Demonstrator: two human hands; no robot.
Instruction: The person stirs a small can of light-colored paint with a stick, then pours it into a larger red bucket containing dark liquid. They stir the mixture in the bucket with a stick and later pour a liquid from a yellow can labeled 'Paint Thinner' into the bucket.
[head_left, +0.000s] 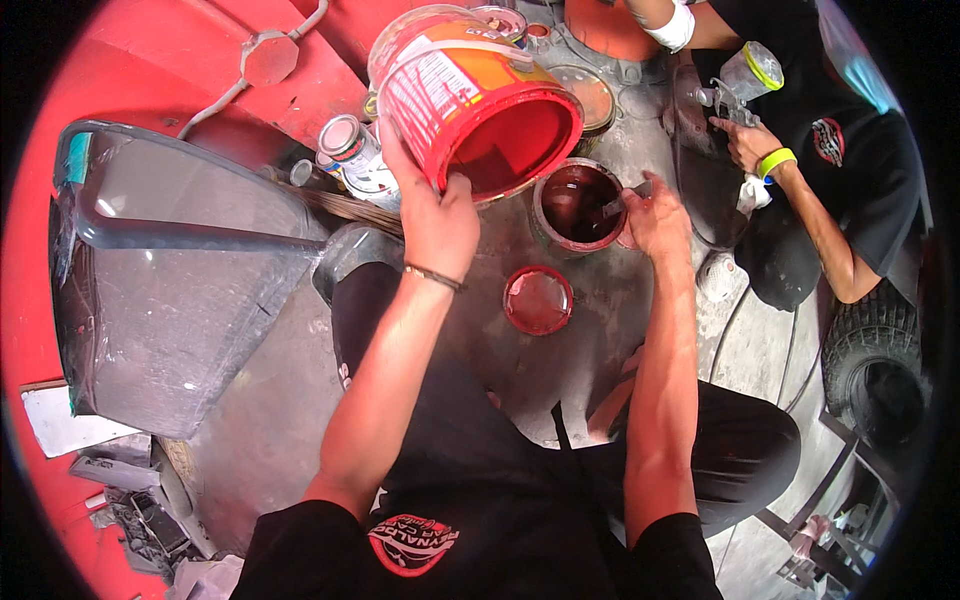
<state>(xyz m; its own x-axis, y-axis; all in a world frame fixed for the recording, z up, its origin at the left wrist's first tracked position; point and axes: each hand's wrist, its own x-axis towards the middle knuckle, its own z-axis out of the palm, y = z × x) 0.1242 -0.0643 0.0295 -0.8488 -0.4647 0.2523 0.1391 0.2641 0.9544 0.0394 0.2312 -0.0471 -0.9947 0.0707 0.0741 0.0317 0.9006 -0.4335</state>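
My left hand [437, 225] grips the lower side of a large red paint bucket [440, 95]. The bucket is tipped with its mouth toward me and to the right, its inside coated in bright red. Just below its rim, at the right, stands a smaller can of dark red paint [575, 200]. My right hand [660, 222] is at this can's right rim, fingers closed round a short flat greyish stick [607, 209] that reaches into the can. Its exact kind cannot be made out. On the floor nearer me lies a round red-rimmed lid [538, 300].
Several small paint cans [342, 138] stand behind the bucket at left. A clear plastic-wrapped grey panel [190, 270] leans at left. At right, another person's hand [755, 145] holds a spray gun [735, 105]. A tyre [875, 365] is at the far right.
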